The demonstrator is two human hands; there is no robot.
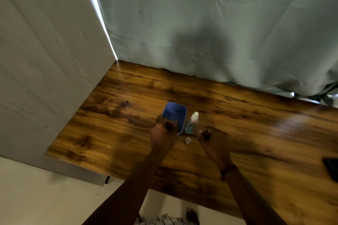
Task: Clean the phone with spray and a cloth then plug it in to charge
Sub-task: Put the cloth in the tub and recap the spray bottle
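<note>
A small clear spray bottle (192, 124) with blue liquid and a white top stands mid-table. Its clear cap (188, 140) lies just in front of it. A dark phone (332, 169) lies flat at the right edge of the view, partly cut off. My left hand (162, 133) reaches to the near rim of a blue plastic bin (181, 115), with its fingers curled at that rim. My right hand (214, 139) hovers just right of the bottle, fingers curled into a loose fist with nothing visible in it. The frame is blurred and I see no cloth.
The wooden table (118, 124) runs from a white wall panel (45, 78) on the left to a grey fabric backdrop (201, 23) behind. The table's near edge drops to a pale floor (36, 197).
</note>
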